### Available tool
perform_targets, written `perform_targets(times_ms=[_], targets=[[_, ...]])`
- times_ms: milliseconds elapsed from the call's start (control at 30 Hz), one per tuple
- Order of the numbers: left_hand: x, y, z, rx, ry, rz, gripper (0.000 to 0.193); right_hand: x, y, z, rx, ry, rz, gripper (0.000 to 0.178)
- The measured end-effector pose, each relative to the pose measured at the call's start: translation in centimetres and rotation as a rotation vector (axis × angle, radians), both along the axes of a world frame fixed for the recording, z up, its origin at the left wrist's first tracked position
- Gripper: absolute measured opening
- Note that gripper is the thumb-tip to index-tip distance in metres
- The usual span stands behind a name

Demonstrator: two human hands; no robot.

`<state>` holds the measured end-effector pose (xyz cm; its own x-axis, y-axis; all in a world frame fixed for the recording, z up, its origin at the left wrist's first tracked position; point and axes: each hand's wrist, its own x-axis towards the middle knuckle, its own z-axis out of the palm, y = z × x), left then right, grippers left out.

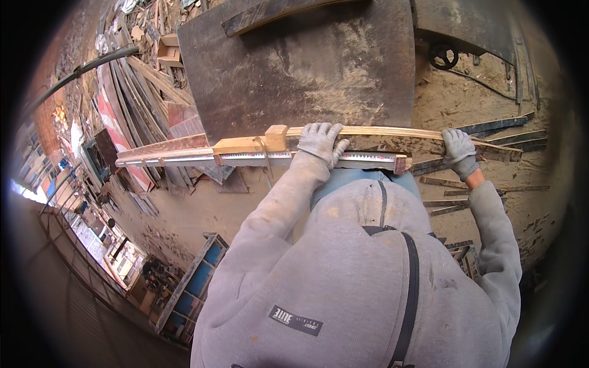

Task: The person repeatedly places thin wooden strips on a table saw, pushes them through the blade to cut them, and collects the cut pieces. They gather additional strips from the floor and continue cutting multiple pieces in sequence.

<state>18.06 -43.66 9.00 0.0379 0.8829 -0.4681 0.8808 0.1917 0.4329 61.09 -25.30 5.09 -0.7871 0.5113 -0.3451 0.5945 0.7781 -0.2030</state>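
A long wooden plank point(386, 143) with pale layered edges lies crosswise in front of my waist, along the near edge of a dark worn tabletop. My left hand point(319, 144), in a grey work glove, grips it near its left part, fingers over the far edge and thumb apart. Toward its right end, my gloved right hand point(459, 149) is closed around the plank. Just left of my left hand sits a yellowish wooden block point(251, 145). A ruler strip point(359, 157) with printed marks runs along the near side, ending at a small reddish block point(400, 164).
The dark tabletop point(307, 73) extends away from me, with a beam point(276, 17) across its far part. Scrap boards point(138, 92) pile up on the left. Loose dark strips point(497, 126) lie on the dusty ground at right. A black handwheel point(443, 56) stands at the far right.
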Motion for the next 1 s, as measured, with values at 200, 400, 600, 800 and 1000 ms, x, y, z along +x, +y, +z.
perform_targets(times_ms=[200, 400, 600, 800, 1000], targets=[[-1.9, -1.6, -1.0, 0.048, -0.042, 0.012, 0.052, -2.1, -1.0, 0.4, -0.008, 0.015, 0.002, 0.035], [-3.6, -1.7, -1.5, 0.090, -0.105, 0.001, 0.051, -3.0, -2.2, 0.2, -0.016, -0.017, -0.021, 0.037], [-2.3, 0.8, -0.2, -0.047, -0.089, 0.037, 0.048, -1.6, -0.4, 1.0, -0.016, 0.001, -0.069, 0.037], [-2.0, -1.4, -1.4, -0.031, -0.052, -0.018, 0.055, -0.4, -2.7, -1.4, 0.053, 0.087, -0.047, 0.018], [-1.2, 2.4, -2.7, 0.204, 0.124, -0.123, 0.076, -4.1, 2.3, -1.7, -0.015, -0.091, -0.075, 0.020]])
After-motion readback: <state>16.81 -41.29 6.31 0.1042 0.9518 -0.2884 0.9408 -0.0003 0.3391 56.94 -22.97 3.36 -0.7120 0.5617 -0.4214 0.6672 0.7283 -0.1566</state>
